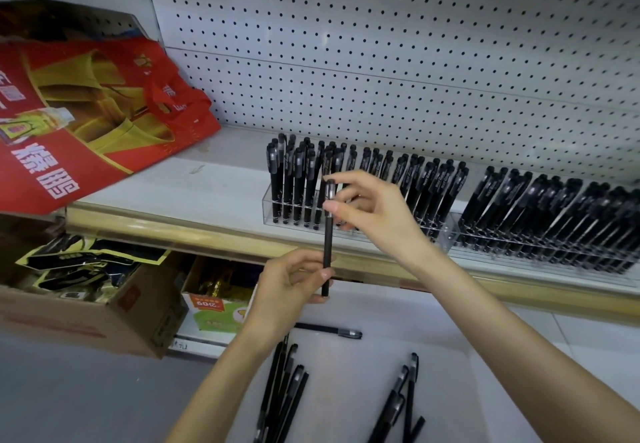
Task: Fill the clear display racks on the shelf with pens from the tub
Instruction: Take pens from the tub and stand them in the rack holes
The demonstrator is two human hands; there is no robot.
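Observation:
A black pen (327, 238) stands upright in front of the shelf edge, held by both hands. My left hand (294, 283) pinches its lower end; my right hand (374, 210) pinches it near the cap. Behind it a clear display rack (268, 205) on the shelf holds several upright black pens. A second clear rack (519, 245) to the right is packed with black pens. Below, a white tub (353, 366) holds several loose black pens (284, 390).
A red printed bag (86, 113) lies on the shelf's left side. White pegboard (381, 44) backs the shelf. Under the shelf sit a cardboard box (104, 311) with packets and a green and white carton (214, 311). The wooden shelf edge (173, 224) runs across.

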